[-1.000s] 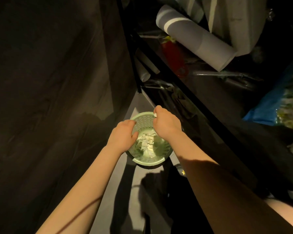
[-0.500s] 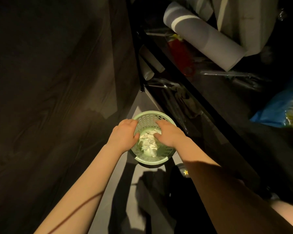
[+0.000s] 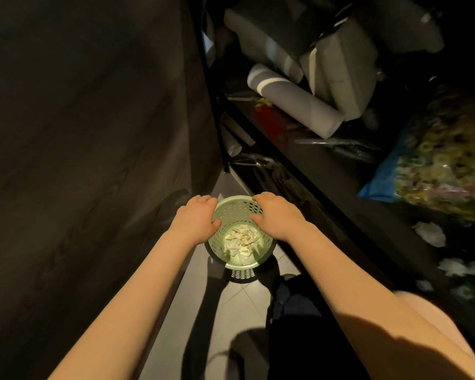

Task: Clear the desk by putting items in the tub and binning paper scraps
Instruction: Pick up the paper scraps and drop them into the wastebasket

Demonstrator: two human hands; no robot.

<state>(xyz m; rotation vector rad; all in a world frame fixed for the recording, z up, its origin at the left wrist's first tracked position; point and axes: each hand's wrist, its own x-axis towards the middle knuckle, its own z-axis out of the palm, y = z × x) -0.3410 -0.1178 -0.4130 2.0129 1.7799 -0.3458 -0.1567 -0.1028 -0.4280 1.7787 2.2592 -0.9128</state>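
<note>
Your green bin [image 3: 241,266] stands in the lower centre of the frame on the pale tiled floor [image 3: 231,314], in the narrow gap between a dark panel [image 3: 93,160] filling the left half and a black shelf edge [image 3: 327,204] running diagonally on the right; its long axis runs almost straight away from you, mouth facing up toward the camera, base down on the tiles, a strip of its perforated outer wall showing below the near rim; the paper scraps [image 3: 242,239] lie in a pale heap at its bottom; your left hand [image 3: 196,218] grips the left side of the rim, fingers curled over the outside and thumb hooked inside; your right hand [image 3: 277,215] grips the upper right of the rim the same way, thumb inside the wall; both hands hold the bin and nothing else; in the upper right of the frame a grey roll [image 3: 294,105] lies slanted on the shelf, a red item [image 3: 269,119] just beside it, and a blue patterned bag [image 3: 436,171] sits at the right edge.
</note>
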